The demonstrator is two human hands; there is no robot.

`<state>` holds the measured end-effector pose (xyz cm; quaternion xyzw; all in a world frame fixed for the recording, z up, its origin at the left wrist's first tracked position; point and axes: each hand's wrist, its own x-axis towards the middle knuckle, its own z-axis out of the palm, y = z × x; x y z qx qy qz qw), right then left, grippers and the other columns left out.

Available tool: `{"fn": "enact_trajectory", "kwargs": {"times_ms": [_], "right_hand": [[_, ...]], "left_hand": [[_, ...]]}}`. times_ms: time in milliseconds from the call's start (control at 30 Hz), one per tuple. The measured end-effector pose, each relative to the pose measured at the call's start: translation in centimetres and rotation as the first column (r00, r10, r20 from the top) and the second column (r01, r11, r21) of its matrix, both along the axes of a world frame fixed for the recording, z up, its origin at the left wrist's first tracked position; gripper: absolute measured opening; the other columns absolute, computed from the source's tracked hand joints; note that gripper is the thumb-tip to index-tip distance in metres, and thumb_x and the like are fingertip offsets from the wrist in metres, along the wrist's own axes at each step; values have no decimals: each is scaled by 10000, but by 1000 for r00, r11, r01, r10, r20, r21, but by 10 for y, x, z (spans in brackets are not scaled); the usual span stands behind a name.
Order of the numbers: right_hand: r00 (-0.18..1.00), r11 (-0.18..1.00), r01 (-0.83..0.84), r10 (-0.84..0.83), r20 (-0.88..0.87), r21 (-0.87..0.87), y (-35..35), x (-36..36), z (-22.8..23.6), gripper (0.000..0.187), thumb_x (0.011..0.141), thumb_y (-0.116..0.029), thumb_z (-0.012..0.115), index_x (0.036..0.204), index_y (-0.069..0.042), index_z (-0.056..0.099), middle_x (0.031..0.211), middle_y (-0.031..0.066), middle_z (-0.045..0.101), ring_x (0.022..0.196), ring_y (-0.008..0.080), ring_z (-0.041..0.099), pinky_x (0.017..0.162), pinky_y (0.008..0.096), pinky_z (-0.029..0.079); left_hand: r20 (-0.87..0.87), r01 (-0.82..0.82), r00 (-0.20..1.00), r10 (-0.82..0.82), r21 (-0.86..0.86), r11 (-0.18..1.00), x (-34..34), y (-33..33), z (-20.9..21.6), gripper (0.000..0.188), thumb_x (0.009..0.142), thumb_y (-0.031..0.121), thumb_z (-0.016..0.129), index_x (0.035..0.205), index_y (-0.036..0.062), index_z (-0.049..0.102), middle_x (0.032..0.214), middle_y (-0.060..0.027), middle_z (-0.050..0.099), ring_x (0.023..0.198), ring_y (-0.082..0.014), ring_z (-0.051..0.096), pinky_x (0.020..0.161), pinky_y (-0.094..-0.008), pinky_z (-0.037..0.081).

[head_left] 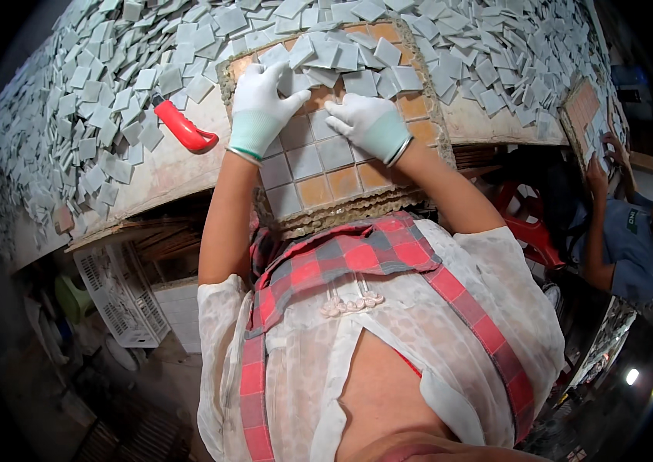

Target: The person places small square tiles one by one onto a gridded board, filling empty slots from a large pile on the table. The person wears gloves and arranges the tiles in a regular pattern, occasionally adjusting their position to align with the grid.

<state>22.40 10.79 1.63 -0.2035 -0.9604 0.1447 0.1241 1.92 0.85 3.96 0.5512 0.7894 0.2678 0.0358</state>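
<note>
A mould board [313,189] with a grid of orange square cells and a rough, crusted rim lies before me, tilted toward my body. Pale grey-white square tiles [304,162] fill several of its cells. Loose tiles [325,54] are heaped over its far part. My left hand [263,100], in a white glove with a mint cuff, rests over the board's left side, its thumb stretched apart from the fingers. My right hand [365,122], gloved alike, is over the middle, fingertips drawn together near an orange cell. Whatever they may hold is too small to make out.
Loose square tiles [95,100] cover the worktable [180,165] in a wide heap. A red-handled cutter [185,128] lies left of the board. A white plastic crate [122,296] stands below left. At the right, a co-worker's hands [597,171] hold another tile board [584,115] near a red stool [530,223].
</note>
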Motion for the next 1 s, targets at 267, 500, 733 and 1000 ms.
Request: {"fn": "enact_trajectory", "kwargs": {"times_ms": [267,500,733,1000], "right_hand": [[921,941,102,34,-389,322,45,-39,24,326,953,-339,717,1236,-178,730,1147,35,700,934,270,694,787,391,556],[948,923,213,-115,-298,321,73,-55,46,200,981,-303,682,1102,-165,760,983,58,740,882,317,707,756,414,576],[949,797,-183,-10,-315,-575,30,-57,46,220,1040,-214,663,1171,-59,750,880,26,725,759,92,657,683,290,536],[924,950,-120,1,-382,-289,12,-128,15,223,1023,-251,623,1124,-87,735,1034,123,746,922,321,705,829,405,560]], "left_hand": [[792,-337,592,150,74,938,-25,-41,-16,253,1073,139,570,1202,-36,698,1103,-93,754,867,-154,740,718,-305,587],[164,-107,985,50,363,926,-17,-80,-21,266,917,104,765,1172,35,736,1181,-107,730,1005,-261,716,870,-355,568],[4,-1,1000,0,312,950,-9,-89,-26,254,817,82,797,1063,60,738,1163,-103,706,1027,-337,665,907,-431,535],[-169,49,986,7,324,945,-6,-84,-26,193,816,77,774,1008,67,760,1108,-91,728,1012,-321,675,904,-425,547]]}}
